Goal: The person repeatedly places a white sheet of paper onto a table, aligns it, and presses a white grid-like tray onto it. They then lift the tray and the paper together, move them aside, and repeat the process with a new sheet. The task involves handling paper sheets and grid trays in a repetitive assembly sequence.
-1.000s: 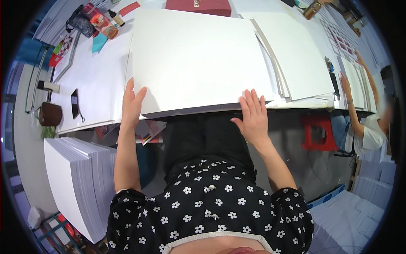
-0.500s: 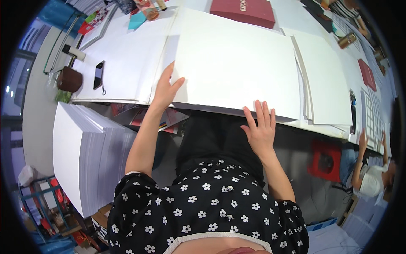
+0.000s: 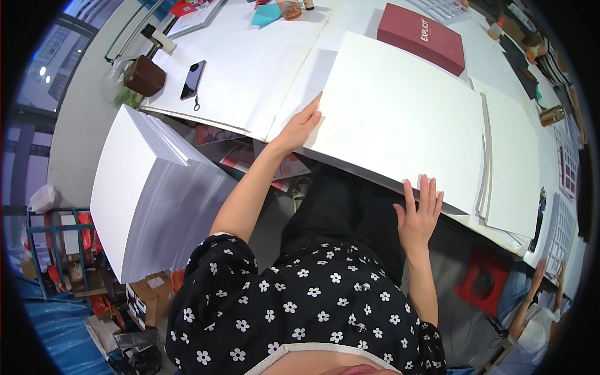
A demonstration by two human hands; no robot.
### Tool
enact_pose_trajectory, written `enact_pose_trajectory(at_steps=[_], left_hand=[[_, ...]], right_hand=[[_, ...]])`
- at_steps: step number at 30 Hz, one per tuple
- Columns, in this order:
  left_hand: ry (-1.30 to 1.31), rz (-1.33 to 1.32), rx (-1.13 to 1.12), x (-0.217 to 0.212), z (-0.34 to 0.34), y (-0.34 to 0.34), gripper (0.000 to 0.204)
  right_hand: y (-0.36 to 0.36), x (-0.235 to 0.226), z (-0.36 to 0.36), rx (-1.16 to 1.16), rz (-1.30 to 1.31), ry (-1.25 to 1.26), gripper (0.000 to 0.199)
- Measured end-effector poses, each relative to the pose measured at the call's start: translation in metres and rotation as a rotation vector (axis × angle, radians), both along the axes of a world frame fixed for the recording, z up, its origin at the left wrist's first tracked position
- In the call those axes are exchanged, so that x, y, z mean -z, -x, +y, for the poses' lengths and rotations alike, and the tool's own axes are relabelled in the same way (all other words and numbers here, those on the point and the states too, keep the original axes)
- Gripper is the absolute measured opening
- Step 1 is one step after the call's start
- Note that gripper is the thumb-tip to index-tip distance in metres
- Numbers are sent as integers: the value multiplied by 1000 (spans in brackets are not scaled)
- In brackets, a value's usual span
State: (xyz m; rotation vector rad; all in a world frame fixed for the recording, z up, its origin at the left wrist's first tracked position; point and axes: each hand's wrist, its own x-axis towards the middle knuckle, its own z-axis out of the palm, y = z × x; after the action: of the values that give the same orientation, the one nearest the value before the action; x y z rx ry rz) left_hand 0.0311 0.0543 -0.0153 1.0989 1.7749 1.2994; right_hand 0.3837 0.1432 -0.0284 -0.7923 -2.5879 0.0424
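Observation:
A thick stack of large white sheets (image 3: 400, 115) lies on the white table in front of me, its near edge by my body. At its left edge, near the front corner, my left hand (image 3: 300, 130) rests along the side with its fingers stretched out. My right hand (image 3: 419, 215) lies flat on the near edge toward the right, fingers spread and tips over the top sheet. Neither hand grips anything I can see. A second, thinner pile of off-white boards (image 3: 515, 159) lies just right of the stack.
A dark red box (image 3: 422, 37) sits beyond the stack. Left on the table are a phone (image 3: 193, 80) and a brown pot (image 3: 145, 75). A tall pile of white sheets (image 3: 169, 200) stands below the table's left side. At right are a red stool (image 3: 481, 281) and another person (image 3: 537, 322).
The view has turned, so the table and stack appear tilted and shifted right. Both hands remain at the same edges of the stack; my left thumb has come closer to its fingers.

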Motion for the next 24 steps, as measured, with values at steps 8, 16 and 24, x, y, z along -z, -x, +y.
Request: enact_pose_trajectory(at_steps=[8,16,24], left_hand=[[22,58,-16,12,2,1,55],[33,343,13,27,-2,15,54],[140,535,73,4,8,0,52]], right_hand=[[-1,0,-1,3,11,-2,68],[-2,-6,3,-20,33,86,79],[-46,-24,32,357,207,7,74]])
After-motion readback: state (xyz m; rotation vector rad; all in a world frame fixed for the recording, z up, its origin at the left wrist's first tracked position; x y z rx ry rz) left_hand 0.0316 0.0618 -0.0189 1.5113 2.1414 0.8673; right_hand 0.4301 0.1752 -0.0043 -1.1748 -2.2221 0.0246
